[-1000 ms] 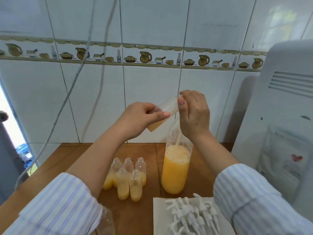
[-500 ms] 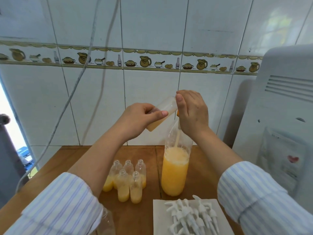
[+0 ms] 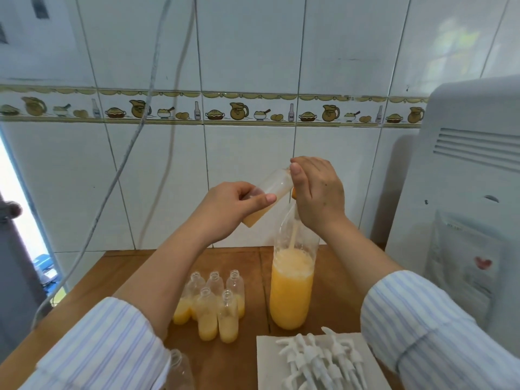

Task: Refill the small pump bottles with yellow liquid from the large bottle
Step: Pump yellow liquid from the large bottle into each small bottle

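Observation:
My left hand [image 3: 233,209] grips a small clear bottle [image 3: 277,185], tilted with its mouth up to the right and some yellow liquid pooled at its lower end. My right hand [image 3: 320,195] is curled over the top of the large bottle [image 3: 291,291], its thumb against the small bottle's mouth. An orange nozzle tip shows under that thumb. The large bottle stands on the wooden table [image 3: 253,266], over half full of yellow liquid, with a tube running down into it. Several open small bottles [image 3: 213,305], partly filled with yellow, stand to its left.
Several white pump heads [image 3: 318,358] lie on a white sheet [image 3: 267,361] at the front. An empty clear bottle [image 3: 180,370] sits at the front edge under my left sleeve. A white appliance [image 3: 464,192] fills the right side. Cables [image 3: 126,164] hang on the tiled wall.
Both hands stay at the large bottle's top with the small bottle held to it. Only my view has tipped slightly, so everything sits a little lower in the frame.

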